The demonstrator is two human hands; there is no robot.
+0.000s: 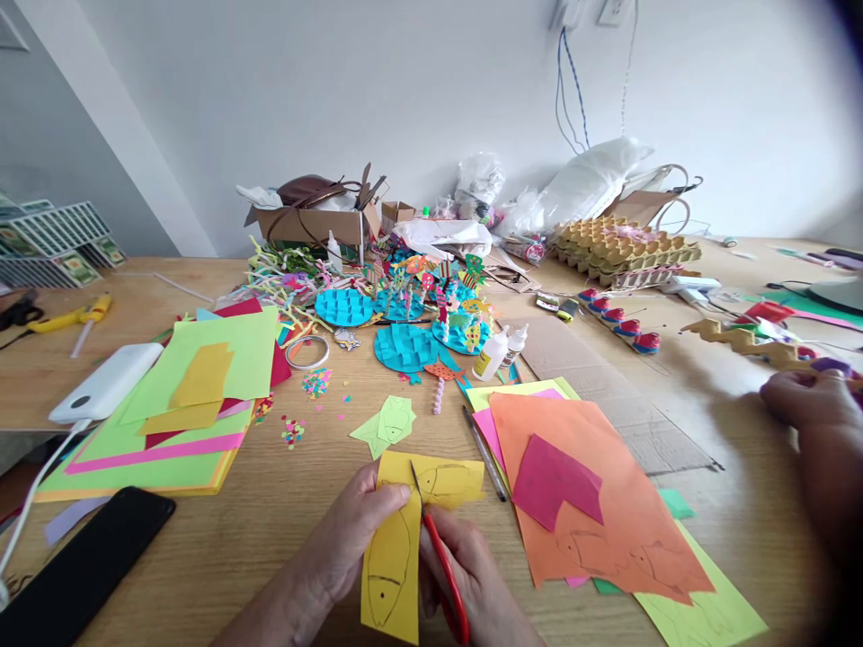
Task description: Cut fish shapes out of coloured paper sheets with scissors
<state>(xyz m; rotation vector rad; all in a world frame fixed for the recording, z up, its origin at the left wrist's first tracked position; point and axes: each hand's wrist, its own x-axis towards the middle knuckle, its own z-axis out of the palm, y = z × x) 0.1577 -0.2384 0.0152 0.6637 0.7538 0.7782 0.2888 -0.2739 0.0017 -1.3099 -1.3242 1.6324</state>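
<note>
Yellow paper (pixel 391 575) with fish outlines drawn on it is pinched in my left hand (pixel 347 530), thumb on top near the upper edge. My right hand (pixel 465 571) is closed around the red-handled scissors (pixel 445 566), whose blades lie across the paper between the two drawn fish. Just beyond the yellow sheet are light green paper pieces (pixel 395 420), one with a fish drawn on it. To the right lies an orange sheet (pixel 573 485) with fish outlines and a magenta piece (pixel 556 481) on top. A pen (pixel 484 454) rests beside it.
Blue discs (pixel 404 349) with paper fish and glue bottles (pixel 491 353) stand ahead. Coloured paper (pixel 202 359), a white power bank (pixel 104 382) and a black phone (pixel 94 566) are at left. Another person's hand (pixel 809 400) holds something purple at right, near egg trays (pixel 627 247).
</note>
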